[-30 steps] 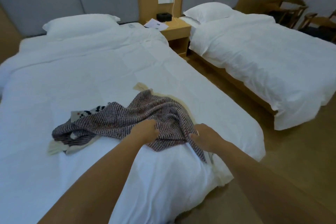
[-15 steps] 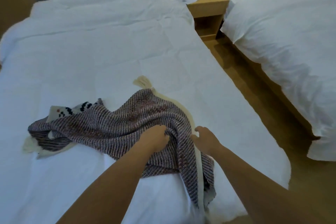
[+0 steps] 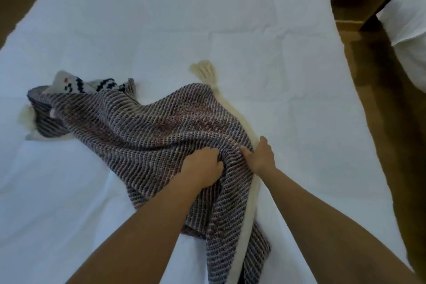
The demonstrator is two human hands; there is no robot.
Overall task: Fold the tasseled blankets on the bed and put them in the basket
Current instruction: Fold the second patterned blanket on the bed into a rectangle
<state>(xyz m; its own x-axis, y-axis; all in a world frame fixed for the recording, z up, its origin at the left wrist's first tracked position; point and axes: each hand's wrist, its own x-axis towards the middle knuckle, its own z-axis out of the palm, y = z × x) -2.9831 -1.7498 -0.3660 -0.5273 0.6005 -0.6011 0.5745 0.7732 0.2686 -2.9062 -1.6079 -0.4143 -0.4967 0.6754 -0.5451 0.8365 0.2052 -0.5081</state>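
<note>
A dark striped woven blanket [image 3: 149,127] with a cream edge lies crumpled across the white bed [image 3: 161,30]. A cream tassel [image 3: 204,69] sticks out at its far corner, and another shows at its left end. My left hand [image 3: 202,167] grips a bunched fold near the blanket's middle. Just to the right, my right hand [image 3: 261,157] pinches the fabric by the cream edge. A light patterned piece with dark marks [image 3: 78,84] peeks out under the blanket's left end. No basket is in view.
A wooden floor strip [image 3: 380,122] runs along the bed's right side. The corner of a second white bed [image 3: 410,18] shows at the upper right, with a wooden nightstand [image 3: 359,0] beside it.
The view has dropped and closed in on the bed. Both hands have slid up the blanket toward its middle and drawn closer together, still holding the fabric.
</note>
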